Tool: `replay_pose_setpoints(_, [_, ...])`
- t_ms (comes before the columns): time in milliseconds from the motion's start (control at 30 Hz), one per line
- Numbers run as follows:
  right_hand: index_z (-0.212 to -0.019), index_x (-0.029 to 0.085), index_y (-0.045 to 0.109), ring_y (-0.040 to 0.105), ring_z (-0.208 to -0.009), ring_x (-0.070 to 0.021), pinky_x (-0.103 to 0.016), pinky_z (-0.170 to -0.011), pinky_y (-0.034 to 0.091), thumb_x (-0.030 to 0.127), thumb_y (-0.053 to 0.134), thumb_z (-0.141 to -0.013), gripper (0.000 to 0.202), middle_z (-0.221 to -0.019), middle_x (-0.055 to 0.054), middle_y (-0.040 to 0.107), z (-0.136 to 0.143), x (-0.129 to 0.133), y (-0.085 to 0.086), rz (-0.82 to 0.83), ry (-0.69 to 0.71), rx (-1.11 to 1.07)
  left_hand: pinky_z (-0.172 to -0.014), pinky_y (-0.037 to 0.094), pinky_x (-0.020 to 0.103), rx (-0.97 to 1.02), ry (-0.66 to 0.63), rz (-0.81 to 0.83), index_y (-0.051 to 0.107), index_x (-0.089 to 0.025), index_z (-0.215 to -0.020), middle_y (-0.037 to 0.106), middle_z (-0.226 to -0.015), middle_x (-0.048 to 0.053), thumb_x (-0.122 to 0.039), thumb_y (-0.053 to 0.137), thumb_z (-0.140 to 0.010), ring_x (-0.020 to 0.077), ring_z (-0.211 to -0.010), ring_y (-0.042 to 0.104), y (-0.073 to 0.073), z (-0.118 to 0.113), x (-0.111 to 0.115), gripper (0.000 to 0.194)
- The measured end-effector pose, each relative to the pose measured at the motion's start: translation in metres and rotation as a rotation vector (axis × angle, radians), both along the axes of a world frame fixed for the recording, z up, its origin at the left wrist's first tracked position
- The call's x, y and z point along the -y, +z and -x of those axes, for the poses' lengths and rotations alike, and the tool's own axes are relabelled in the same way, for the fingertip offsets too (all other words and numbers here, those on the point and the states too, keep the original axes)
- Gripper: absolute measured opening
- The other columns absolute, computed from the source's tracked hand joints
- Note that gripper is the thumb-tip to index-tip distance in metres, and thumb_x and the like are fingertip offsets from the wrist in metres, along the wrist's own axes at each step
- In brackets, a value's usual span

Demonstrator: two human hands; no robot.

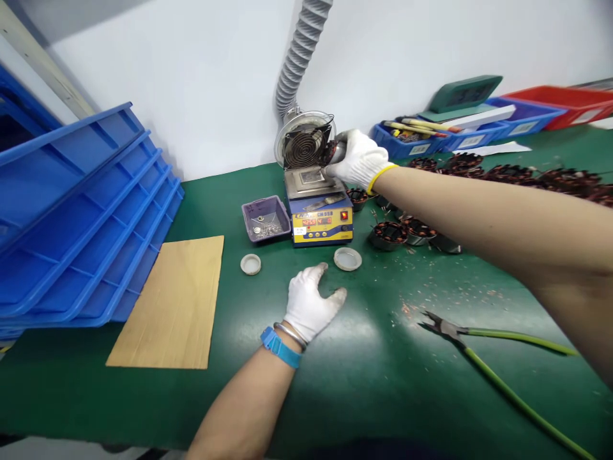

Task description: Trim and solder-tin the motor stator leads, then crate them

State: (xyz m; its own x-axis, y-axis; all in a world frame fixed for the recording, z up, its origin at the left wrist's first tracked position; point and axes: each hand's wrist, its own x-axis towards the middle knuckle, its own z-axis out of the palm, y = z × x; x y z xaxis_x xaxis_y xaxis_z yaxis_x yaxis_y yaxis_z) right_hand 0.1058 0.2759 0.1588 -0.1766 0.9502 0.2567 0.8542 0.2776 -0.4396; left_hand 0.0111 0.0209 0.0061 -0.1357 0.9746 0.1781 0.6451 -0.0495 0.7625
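My right hand, in a white glove with a yellow cuff, grips a round metal part with copper windings above the right side of the solder pot. That machine is blue and yellow with a lit red display. My left hand, also gloved in white, rests over the green table with thumb and fingers apart and nothing between them. Just beyond it are a white round dish and a smaller one. A purple tray with small metal bits stands left of the machine.
Stacked blue crates and a cardboard sheet lie at the left. Green-handled cutters are at the right. Several wound parts stand behind my right forearm. Blue bins, a red bin and an exhaust hose are at the back.
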Motion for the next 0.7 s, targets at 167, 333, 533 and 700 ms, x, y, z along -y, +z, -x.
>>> replay_pose_setpoints(167, [-0.156, 0.010, 0.052, 0.059, -0.136, -0.0390, -0.052, -0.113, 0.044, 0.026, 0.084, -0.078, 0.086, -0.151, -0.026, 0.059, -0.006, 0.003, -0.015, 0.008, 0.002, -0.028, -0.115, 0.060, 0.050, -0.001, 0.002, 0.000, 0.073, -0.018, -0.131, 0.080, -0.130, 0.013, -0.032, 0.085, -0.081, 0.0339, -0.124, 0.075, -0.001, 0.000, 0.000, 0.053])
replay_pose_setpoints(333, [-0.155, 0.012, 0.054, 0.058, -0.137, -0.0371, -0.050, -0.115, 0.043, 0.024, 0.084, -0.076, 0.086, -0.154, -0.025, 0.058, -0.004, 0.002, -0.017, 0.010, 0.011, -0.059, -0.116, 0.059, 0.051, 0.008, -0.010, 0.006, 0.073, -0.015, -0.133, 0.080, -0.131, 0.014, -0.031, 0.084, -0.082, 0.0345, -0.126, 0.075, 0.000, 0.000, 0.000, 0.054])
replay_pose_setpoints(533, [-0.153, 0.012, 0.057, 0.061, -0.135, -0.0389, -0.053, -0.115, 0.044, 0.024, 0.087, -0.074, 0.086, -0.150, -0.023, 0.063, -0.004, 0.008, -0.008, 0.009, -0.040, -0.159, -0.117, 0.059, 0.052, 0.028, 0.007, 0.004, 0.072, -0.016, -0.133, 0.079, -0.133, 0.014, -0.032, 0.086, -0.081, 0.0350, -0.127, 0.074, -0.001, 0.000, 0.000, 0.055])
replay_pose_setpoints(700, [-0.151, 0.011, 0.057, 0.068, -0.131, -0.0324, -0.045, -0.117, 0.050, 0.028, 0.090, -0.075, 0.085, -0.141, -0.020, 0.071, -0.023, 0.035, -0.009, 0.003, -0.075, -0.315, -0.121, 0.054, 0.053, 0.142, 0.044, 0.015, 0.069, -0.012, -0.137, 0.076, -0.136, 0.019, -0.035, 0.091, -0.076, 0.0370, -0.133, 0.071, 0.002, -0.001, -0.002, 0.068])
